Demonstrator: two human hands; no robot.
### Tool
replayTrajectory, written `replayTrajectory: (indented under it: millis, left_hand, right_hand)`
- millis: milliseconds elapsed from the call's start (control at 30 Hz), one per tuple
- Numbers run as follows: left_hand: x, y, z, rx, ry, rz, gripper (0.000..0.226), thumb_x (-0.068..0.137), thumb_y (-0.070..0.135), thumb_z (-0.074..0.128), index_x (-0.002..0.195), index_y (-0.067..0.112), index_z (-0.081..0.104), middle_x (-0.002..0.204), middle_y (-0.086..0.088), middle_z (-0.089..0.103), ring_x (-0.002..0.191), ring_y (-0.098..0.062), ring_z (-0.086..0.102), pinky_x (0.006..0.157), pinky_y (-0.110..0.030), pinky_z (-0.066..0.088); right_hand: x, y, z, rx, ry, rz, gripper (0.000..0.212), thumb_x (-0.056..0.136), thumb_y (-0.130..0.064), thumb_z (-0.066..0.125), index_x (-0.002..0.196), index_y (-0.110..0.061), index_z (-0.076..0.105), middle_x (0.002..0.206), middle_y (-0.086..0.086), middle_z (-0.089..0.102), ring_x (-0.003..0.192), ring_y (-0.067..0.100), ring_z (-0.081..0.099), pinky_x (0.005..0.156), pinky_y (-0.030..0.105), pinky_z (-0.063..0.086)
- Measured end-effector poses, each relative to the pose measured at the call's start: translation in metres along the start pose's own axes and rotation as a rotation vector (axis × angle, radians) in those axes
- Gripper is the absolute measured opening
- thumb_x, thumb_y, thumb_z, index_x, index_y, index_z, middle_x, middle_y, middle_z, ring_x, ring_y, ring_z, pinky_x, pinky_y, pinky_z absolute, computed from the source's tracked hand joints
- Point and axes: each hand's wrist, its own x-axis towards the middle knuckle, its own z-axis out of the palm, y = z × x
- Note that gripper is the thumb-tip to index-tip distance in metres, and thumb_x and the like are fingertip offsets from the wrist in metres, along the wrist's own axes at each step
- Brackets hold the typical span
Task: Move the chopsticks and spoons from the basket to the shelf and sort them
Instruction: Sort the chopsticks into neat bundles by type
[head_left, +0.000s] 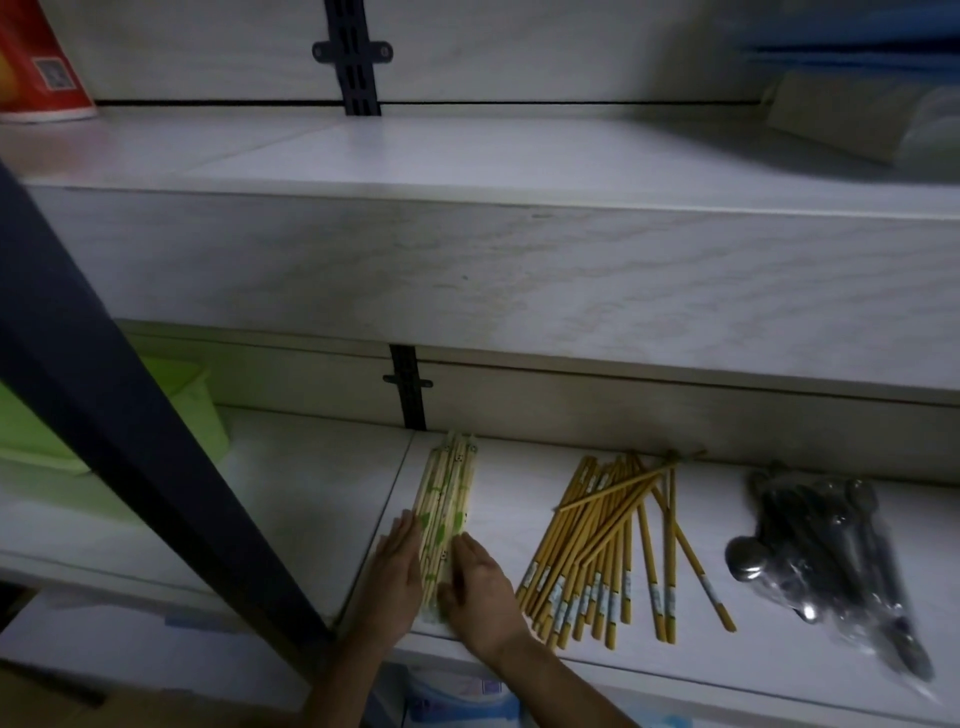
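I see two hands down on the lower shelf (291, 493). Between them lies a bunch of pale chopsticks (448, 493) with little green leaf marks. The sticks lie side by side and point away from me, toward the back wall.

My left hand (396, 564) is flat. Its fingers are straight and close together, and they press on the left side of the bunch. My right hand (480, 597) rests against the right side. Its fingers are loose and a bit bent, with the tips touching the sticks. The thumb lies near the close end of the bunch. Neither hand is wrapped round the sticks; they just squeeze the bunch from both sides.

Just to the right is a pile of yellow chopsticks (608, 545) with paper bands near their close ends. Most lie in a row, but a few lie crossways on top. It does not touch the pale bunch.

Further right is a heap of dark metal spoons (826, 540) in clear plastic wrap. It is apart from the yellow pile.

On the far left of the shelf stands a green plastic box (202, 410). A dark post (130, 415) slants across in front of it. A black rail (410, 387) runs up the back wall.

Higher up is the upper shelf (467, 156), with a red pack (36, 62) at its left end.
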Motion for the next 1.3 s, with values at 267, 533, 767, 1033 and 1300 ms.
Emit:
replayTrajectory:
  millis: [267, 533, 767, 1033, 1300]
  left_hand:
    - [0.008, 0.035, -0.012, -0.052, 0.110, 0.094, 0.038, 0.094, 0.008, 0.046, 0.132, 0.010, 0.049, 0.136, -0.005, 0.049, 0.119, -0.009, 0.045, 0.097, -0.015, 0.034]
    - [0.038, 0.120, 0.027, -0.058, 0.005, 0.336, 0.029, 0.093, 0.009, 0.048, 0.119, 0.012, 0.061, 0.119, -0.001, 0.061, 0.113, -0.014, 0.054, 0.089, -0.013, 0.033]
    - [0.055, 0.160, 0.063, 0.125, -0.066, 0.314, 0.028, 0.095, 0.024, 0.047, 0.119, 0.016, 0.058, 0.118, -0.002, 0.056, 0.108, -0.016, 0.052, 0.087, -0.023, 0.039]
    - [0.049, 0.168, 0.066, 0.212, -0.034, 0.299, 0.016, 0.092, 0.024, 0.051, 0.091, 0.024, 0.066, 0.091, 0.007, 0.066, 0.075, -0.003, 0.053, 0.066, -0.015, 0.038]
    - [0.031, 0.174, 0.070, 0.145, -0.143, 0.318, 0.013, 0.090, 0.028, 0.056, 0.090, 0.021, 0.067, 0.073, 0.013, 0.054, 0.063, 0.001, 0.046, 0.047, -0.008, 0.032]
  right_hand:
    - [-0.011, 0.014, -0.060, 0.156, 0.167, -0.007, 0.031, 0.091, -0.012, 0.052, 0.122, -0.010, 0.058, 0.124, 0.004, 0.054, 0.112, 0.016, 0.054, 0.088, 0.006, 0.036]
    - [-0.033, 0.087, -0.143, 0.169, 0.541, 0.267, 0.018, 0.091, -0.009, 0.053, 0.104, -0.014, 0.065, 0.106, 0.004, 0.064, 0.093, 0.013, 0.060, 0.081, 0.023, 0.048]
    - [-0.061, 0.124, -0.150, 0.081, 0.476, 0.487, 0.015, 0.088, -0.031, 0.059, 0.098, -0.021, 0.053, 0.091, -0.002, 0.062, 0.080, 0.013, 0.063, 0.075, 0.034, 0.056]
    - [-0.052, 0.123, -0.150, -0.021, 0.401, 0.552, 0.019, 0.088, -0.028, 0.059, 0.102, -0.018, 0.053, 0.087, -0.003, 0.060, 0.074, 0.012, 0.059, 0.062, 0.022, 0.048]
    - [-0.025, 0.112, -0.156, 0.017, 0.366, 0.638, 0.039, 0.090, -0.052, 0.047, 0.095, -0.014, 0.057, 0.075, -0.003, 0.057, 0.072, 0.014, 0.060, 0.063, 0.026, 0.049]
